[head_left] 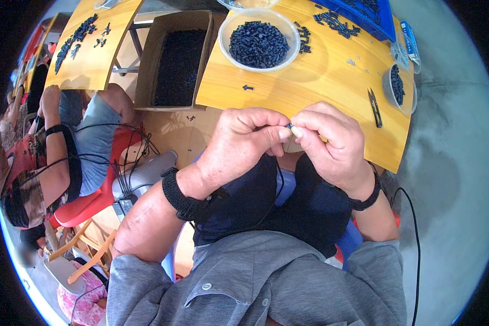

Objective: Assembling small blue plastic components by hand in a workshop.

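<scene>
Above my lap, just off the table's near edge, my left hand and my right hand meet fingertip to fingertip. Both are closed in a pinch on one small dark piece, mostly covered by the fingers. Its exact kind is too small to tell. On the yellow table beyond my hands lies a single small black part, shaped like a short screw or plug. A round clear tub behind it is full of similar black parts.
Black thread snips lie at the right, near a small clear cup of dark parts. A blue tray and loose parts are farther back. An open carton stands left; beyond it, a person sits at another table.
</scene>
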A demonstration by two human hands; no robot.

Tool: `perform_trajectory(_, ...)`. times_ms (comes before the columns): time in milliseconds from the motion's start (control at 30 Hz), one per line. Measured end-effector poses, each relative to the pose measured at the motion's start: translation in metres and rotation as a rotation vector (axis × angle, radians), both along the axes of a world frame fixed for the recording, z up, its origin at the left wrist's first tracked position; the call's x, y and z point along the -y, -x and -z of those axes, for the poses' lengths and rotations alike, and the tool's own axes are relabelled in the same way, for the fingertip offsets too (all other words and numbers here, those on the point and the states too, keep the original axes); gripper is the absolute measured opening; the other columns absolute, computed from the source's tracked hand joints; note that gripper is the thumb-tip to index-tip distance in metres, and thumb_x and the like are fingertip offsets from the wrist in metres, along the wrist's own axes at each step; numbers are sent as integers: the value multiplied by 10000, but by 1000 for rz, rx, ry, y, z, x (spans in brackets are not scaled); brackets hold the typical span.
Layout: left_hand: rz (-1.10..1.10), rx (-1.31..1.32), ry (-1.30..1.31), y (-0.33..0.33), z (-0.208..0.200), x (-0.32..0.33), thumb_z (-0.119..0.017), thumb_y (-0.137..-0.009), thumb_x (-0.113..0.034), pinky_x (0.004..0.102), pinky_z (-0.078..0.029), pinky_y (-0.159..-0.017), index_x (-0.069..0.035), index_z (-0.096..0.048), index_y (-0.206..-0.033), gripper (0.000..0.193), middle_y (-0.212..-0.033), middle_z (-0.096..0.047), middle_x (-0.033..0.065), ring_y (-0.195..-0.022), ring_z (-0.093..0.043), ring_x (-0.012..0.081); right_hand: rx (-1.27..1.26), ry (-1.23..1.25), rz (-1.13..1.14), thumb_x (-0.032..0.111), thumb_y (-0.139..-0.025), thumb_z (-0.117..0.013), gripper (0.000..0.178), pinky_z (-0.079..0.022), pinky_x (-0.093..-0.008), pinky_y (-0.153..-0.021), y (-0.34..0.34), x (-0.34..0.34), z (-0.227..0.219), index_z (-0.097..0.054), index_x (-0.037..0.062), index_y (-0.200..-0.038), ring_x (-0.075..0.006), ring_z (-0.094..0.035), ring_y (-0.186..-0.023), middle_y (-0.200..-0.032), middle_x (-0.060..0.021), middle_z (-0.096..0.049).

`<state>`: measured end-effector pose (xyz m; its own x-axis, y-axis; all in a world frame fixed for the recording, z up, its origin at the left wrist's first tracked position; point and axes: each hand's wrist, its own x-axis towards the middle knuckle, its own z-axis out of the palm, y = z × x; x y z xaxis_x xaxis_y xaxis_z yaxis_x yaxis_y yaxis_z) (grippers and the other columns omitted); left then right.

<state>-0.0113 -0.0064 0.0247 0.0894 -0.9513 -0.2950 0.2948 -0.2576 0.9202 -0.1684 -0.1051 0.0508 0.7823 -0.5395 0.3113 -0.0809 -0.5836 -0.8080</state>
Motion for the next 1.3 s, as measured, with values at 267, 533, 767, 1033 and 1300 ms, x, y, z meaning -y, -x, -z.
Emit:
perform_trajectory(267, 1, -28, -34, 3, -3, 0, -609, -886, -27, 207, -500, -592, 16, -675, -928, 90, -770, -654, 11, -648, -593, 57, 71, 17, 0, -75, -786, -611, 156, -493, -327, -588, 6, -9, 8, -630, 5, -919, -265, -613, -676, -809, -121, -615)
perform_trajectory(533, 23, -13, -32, -2, -2, -2, -612, -896, -47, 196, -493, -611, 12, -677, -934, 96, -786, -656, 9, -658, -598, 56, 48, -25, -53, -43, -789, -611, 135, -497, -370, -582, 5, -5, 5, -608, 9, -914, -299, -618, -674, -772, -133, -624)
perform_trajectory(767, 96, -2, -33, 1, -4, 0, -612, -893, -32, 202, -498, -614, 12, -677, -941, 92, -780, -659, 17, -660, -601, 63, -1, -80, -121, -5, -785, -612, 78, -478, -384, -574, 11, 5, 0, -607, 21, -858, -312, -595, -650, -717, -132, -586)
perform_trajectory(1033, 159, 72, -46, 1, 0, 0, -627, -850, 19, 218, -491, -612, 18, -666, -883, 52, -791, -645, 40, -666, -608, 89, -462, 461, 380, 85, -824, -522, 137, -486, -471, -704, 7, 161, 55, -630, 31, -890, -404, -602, -805, -830, -241, -617)
perform_trajectory(1300, 205, 198, -50, -1, 6, 1, -640, -822, 1, 259, -489, -614, 30, -666, -877, 67, -748, -648, 77, -681, -612, 117, -738, 433, 549, 78, -798, -545, 214, -480, -491, -808, -5, 227, 72, -646, 49, -984, -392, -608, -948, -949, -242, -639)
